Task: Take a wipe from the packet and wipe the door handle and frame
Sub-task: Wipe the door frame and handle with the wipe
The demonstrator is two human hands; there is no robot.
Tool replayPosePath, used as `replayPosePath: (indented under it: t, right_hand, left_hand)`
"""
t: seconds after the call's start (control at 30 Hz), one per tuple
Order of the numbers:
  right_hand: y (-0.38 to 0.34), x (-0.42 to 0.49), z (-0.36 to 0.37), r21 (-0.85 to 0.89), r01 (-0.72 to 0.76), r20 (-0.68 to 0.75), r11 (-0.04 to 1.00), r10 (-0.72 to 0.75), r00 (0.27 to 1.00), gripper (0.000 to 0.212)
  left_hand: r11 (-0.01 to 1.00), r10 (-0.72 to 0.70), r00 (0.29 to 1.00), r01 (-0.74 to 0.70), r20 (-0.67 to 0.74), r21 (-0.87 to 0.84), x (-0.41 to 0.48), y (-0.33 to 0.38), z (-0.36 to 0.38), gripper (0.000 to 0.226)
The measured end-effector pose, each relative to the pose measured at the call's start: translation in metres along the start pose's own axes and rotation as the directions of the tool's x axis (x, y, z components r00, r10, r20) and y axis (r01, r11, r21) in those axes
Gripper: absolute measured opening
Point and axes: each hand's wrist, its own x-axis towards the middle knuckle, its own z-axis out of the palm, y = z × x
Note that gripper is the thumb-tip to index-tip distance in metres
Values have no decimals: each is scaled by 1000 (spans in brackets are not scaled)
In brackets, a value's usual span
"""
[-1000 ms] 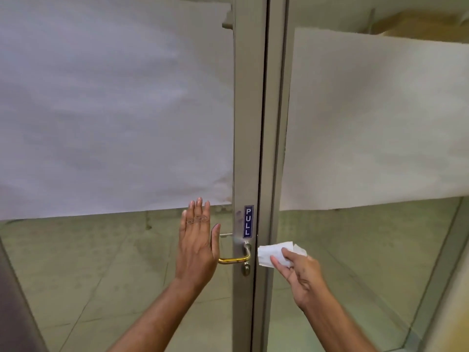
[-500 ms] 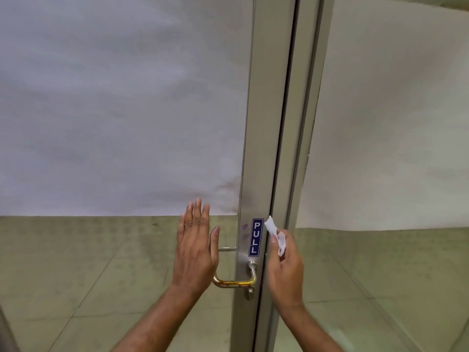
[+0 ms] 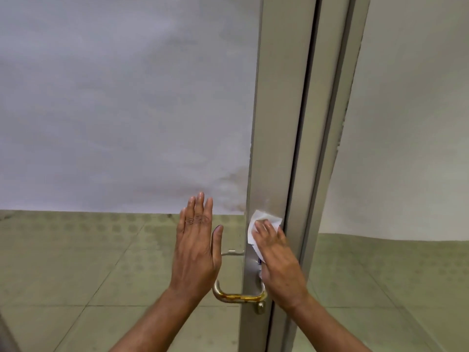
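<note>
A grey metal door frame (image 3: 274, 123) runs top to bottom right of centre. My right hand (image 3: 278, 260) presses a white wipe (image 3: 264, 221) flat on the frame, just above the brass lever handle (image 3: 237, 297), and covers most of the blue PULL sign. My left hand (image 3: 196, 247) lies flat with fingers together against the glass pane left of the frame, holding nothing. The keyhole cylinder (image 3: 261, 308) sits under the handle. No wipe packet is in view.
Frosted film (image 3: 114, 97) covers the upper glass of the left door and of the right door (image 3: 411, 123). Below it, clear glass shows a tiled floor (image 3: 76, 262) beyond. A dark gap separates the two door stiles.
My right hand brought the wipe from the right of the handle up onto the frame, over the PULL sign. The view moved closer to the door. My left hand stayed on the glass.
</note>
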Motion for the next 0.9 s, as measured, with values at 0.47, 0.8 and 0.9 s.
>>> replayPosePath:
  t: [0.47, 0.8, 0.9]
  right_hand:
    - [19, -28, 22, -245, 207, 101, 947, -188, 977, 66]
    - [35, -30, 44, -188, 321, 66, 928, -314, 947, 77]
    - [44, -39, 41, -184, 362, 69, 914, -355, 932, 65]
  left_hand:
    - [998, 39, 996, -36, -81, 43, 26, -22, 44, 60]
    - [989, 90, 979, -67, -182, 129, 38, -39, 68, 61]
    - [985, 114, 973, -85, -198, 151, 37, -41, 72, 61]
